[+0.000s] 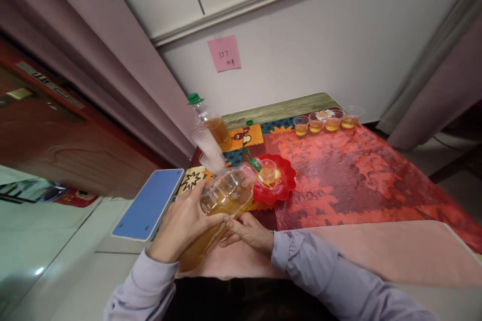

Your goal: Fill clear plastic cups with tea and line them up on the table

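1. Left hand [181,225], nearest the body: the grip is wrapping around the belly of the large bottle [222,195], fingers pressed to the plastic.
2. Right hand [246,230]: the grip is curling against the bottle's lower side, cradling it from beneath.
3. Large bottle: it is lying tilted above the table's near edge, holding amber liquid, with its neck pointing away from the body at the small cup [268,169]. A green cap ring [254,160] is dangling at the mouth.
4. Small cup: it is standing on the red plate [282,188], just beyond the bottle's mouth.
5. Handling note: this is probably a pour. The cup looks light and easily tipped, so the tilt is best raised slowly, with the mouth held over the cup's middle and not touching its rim. The plate is sitting underneath to catch drips.
6. Left margin: a blue-topped flat device [150,203] is lying just beside the left hand, and a stack of clear cups [209,148] is leaning near a second bottle [213,125]. Room is tight there.
7. Right margin: the red patterned cloth [357,175] is lying bare, giving the widest room.
8. Far edge: four filled cups [326,121] are standing in a row, well apart from the plate.
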Demonstrator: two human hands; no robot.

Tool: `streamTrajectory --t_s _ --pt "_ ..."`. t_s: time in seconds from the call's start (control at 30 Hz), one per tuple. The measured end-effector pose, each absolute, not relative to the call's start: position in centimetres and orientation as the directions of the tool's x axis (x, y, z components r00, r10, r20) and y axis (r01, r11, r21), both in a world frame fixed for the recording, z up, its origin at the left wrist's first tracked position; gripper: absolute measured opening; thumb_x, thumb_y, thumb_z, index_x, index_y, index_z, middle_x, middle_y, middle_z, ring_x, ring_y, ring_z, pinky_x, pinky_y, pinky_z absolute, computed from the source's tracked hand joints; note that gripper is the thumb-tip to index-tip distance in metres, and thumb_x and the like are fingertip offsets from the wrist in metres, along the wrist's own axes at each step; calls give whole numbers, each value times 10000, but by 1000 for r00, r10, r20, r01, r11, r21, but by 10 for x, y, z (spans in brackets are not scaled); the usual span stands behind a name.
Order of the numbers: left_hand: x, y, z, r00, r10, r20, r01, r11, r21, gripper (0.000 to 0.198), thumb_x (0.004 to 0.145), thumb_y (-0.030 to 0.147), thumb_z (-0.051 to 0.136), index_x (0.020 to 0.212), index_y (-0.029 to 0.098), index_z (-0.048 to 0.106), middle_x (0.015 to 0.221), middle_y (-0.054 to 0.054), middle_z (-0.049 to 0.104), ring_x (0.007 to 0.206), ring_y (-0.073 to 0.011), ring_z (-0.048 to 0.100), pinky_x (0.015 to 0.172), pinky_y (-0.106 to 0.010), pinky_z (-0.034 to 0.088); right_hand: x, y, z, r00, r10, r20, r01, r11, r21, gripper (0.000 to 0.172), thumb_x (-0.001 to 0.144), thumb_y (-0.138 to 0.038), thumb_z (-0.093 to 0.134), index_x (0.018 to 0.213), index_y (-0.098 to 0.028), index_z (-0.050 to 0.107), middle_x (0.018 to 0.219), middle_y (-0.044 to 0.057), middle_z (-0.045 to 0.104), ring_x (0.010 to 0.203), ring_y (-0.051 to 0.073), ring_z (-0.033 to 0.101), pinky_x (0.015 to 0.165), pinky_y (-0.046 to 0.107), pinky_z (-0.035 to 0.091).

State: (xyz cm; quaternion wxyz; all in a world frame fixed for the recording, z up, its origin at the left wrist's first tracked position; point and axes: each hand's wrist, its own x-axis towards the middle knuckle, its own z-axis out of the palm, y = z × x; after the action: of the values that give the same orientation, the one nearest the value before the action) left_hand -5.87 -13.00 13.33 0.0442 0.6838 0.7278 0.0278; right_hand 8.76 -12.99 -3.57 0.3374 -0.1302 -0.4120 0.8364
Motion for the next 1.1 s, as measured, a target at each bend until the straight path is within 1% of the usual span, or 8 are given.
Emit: streamTrajectory --t_s 0.2,0.3,0.43,0.5,0.7,0.83,0.97,1.1 --pt "-61 -130 132 -38 999 -17 993 40 109 908 698 611 810 1447 171 545 1334 -187 736 1240 -407 698 1000 -509 568 87 -129 -38 -740 671 47 -453 -445 -773 761 836 -764 740 1278 -147 684 1142 142 755 1003 253 766 952 520 627" --pt "-61 -130 133 -25 1000 -1 993 25 116 886 703 604 805 1439 183 549 1339 -182 735 1228 -399 705 990 -505 569 87 -129 -38 -741 669 60 -455 -434 -778 751 842 -769 729 1271 -154 689 1153 139 754 986 244 765 955 521 626" --pt "-61 -130 133 -7 1000 1 993 7 115 845 712 606 793 1424 210 565 1269 -153 765 1183 -380 723 956 -482 572 87 -129 -38 -736 674 67 -461 -427 -778 735 848 -765 726 1266 -161 692 1146 134 755 969 240 766 952 524 627" --pt "-62 -131 132 -18 1000 4 994 17 108 861 708 612 796 1430 203 562 1258 -159 766 1182 -384 721 951 -484 571 87 -129 -37 -736 674 63 -457 -426 -780 727 851 -760 727 1259 -159 692 1136 132 755 971 243 767 953 524 628" --pt "-63 -131 129 -25 1000 2 989 24 148 901 713 611 809 1466 200 533 1363 -162 726 1229 -368 704 998 -473 561 88 -129 -36 -732 678 63 -451 -414 -790 762 824 -789 729 1230 -146 698 1061 121 760 938 241 770 949 536 628" --pt "-64 -132 129 -33 999 -4 987 33 158 946 699 629 813 1475 167 532 1382 -187 714 1252 -389 690 1018 -499 556 88 -129 -36 -727 684 65 -451 -403 -796 749 832 -785 724 1217 -143 701 1071 124 754 946 244 769 953 540 626" --pt "-68 -132 125 -18 999 46 982 9 186 928 687 614 824 1471 202 546 1379 -164 722 1253 -374 697 1026 -487 562 89 -128 -38 -733 677 62 -431 -392 -813 764 828 -799 714 1229 -148 705 1065 116 752 957 246 764 952 542 626" --pt "-74 -136 119 16 997 78 965 -36 260 924 700 634 824 1481 222 550 1449 -149 686 1310 -357 670 1090 -482 541 89 -127 -40 -722 688 74 -416 -345 -841 762 835 -800 704 1245 -159 709 1066 110 746 927 234 754 916 512 637"
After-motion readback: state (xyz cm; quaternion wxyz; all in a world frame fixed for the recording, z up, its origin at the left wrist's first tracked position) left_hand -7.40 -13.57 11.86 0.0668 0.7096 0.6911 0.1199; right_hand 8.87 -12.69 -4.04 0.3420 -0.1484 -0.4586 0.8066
